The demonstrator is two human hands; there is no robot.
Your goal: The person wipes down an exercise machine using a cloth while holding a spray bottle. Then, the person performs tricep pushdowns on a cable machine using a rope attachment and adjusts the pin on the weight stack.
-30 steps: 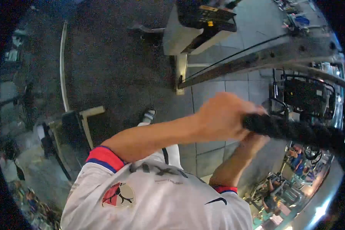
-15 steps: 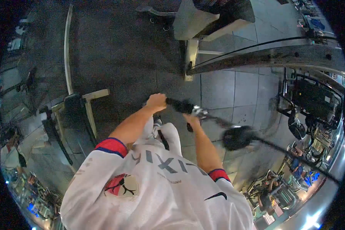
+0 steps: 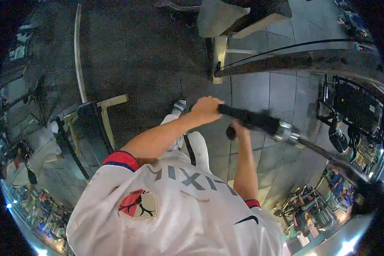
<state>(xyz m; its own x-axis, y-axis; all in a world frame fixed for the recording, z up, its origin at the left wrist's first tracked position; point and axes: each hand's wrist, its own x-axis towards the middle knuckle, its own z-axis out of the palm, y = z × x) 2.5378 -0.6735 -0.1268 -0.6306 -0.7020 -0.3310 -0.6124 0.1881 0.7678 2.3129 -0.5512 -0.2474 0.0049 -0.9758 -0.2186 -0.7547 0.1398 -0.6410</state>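
A metal bar [image 3: 318, 148] with a thick black grip section [image 3: 252, 119] and a silver collar [image 3: 286, 130] runs from in front of me off to the right, slightly blurred. My left hand [image 3: 207, 109] is closed around the near end of the black grip. Lower and to the right, my right hand [image 3: 242, 129] is closed on a black handle, whose rounded end [image 3: 231, 132] sticks out at its left side. The bar partly hides the right fingers. The bar's far end fades into a dark shape at the right edge.
A gym machine with a padded upright [image 3: 89, 115] and pale metal frame stands at left. Ahead is a pale post [image 3: 219, 55] beside a long beam [image 3: 286, 64]. More equipment [image 3: 356, 106] is on the right. People and machines [image 3: 303, 217] show lower right.
Both hands have shifted right together with the bar. The bar and its black grip look larger and nearer to me, and the silver collar has moved right.
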